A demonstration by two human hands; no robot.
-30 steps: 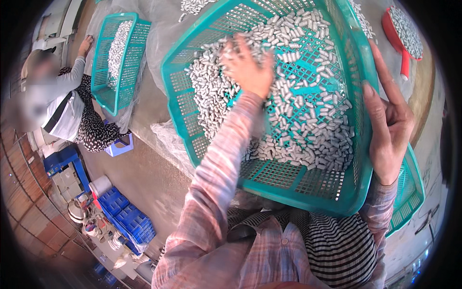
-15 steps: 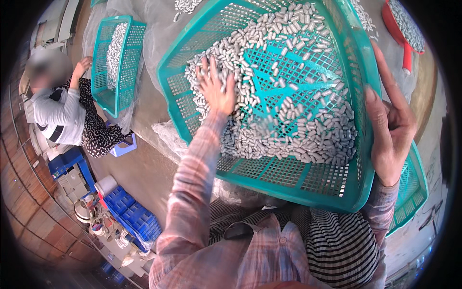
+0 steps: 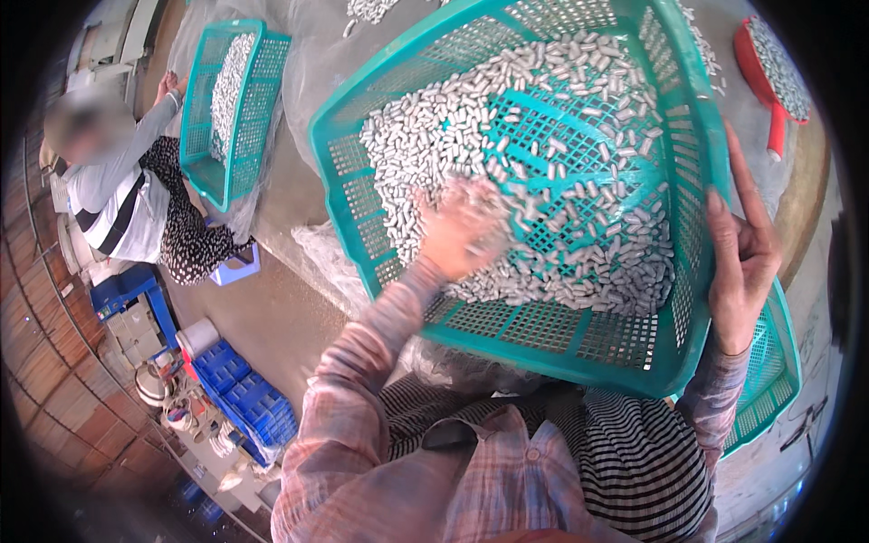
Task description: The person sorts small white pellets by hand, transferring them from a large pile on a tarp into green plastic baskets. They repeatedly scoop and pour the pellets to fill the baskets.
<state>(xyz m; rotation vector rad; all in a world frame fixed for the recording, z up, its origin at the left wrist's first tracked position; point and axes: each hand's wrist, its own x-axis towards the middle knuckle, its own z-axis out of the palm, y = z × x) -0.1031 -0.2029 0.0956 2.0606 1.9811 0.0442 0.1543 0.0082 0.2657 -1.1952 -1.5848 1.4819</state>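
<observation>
A large green plastic basket [image 3: 579, 357] tilts in front of me, its floor and walls a mesh of small holes. Inside lie a great many small, silvery-white, capsule-shaped pieces [image 3: 407, 145], heaped thickest along the left and near sides, with mesh floor showing in the middle. My left hand [image 3: 462, 231] is down among the pieces at the left of the middle, its fingers smeared by motion; some pieces beside it are blurred too. At the right wall, my right hand [image 3: 744, 258] grips the basket's rim, thumb on the edge and index finger stretched along the outside.
Far left, a seated person [image 3: 118, 181] is beside another green basket [image 3: 208, 172] of similar pieces. A red scoop [image 3: 777, 131] full of pieces lies at the far right. Below my right arm is another green basket [image 3: 769, 362]. Blue crates [image 3: 244, 389] stand lower left.
My left hand has swept right and nearer through the pieces, leaving more of them spread at the left. My right hand keeps its grip. The other person's arm has reached farther out.
</observation>
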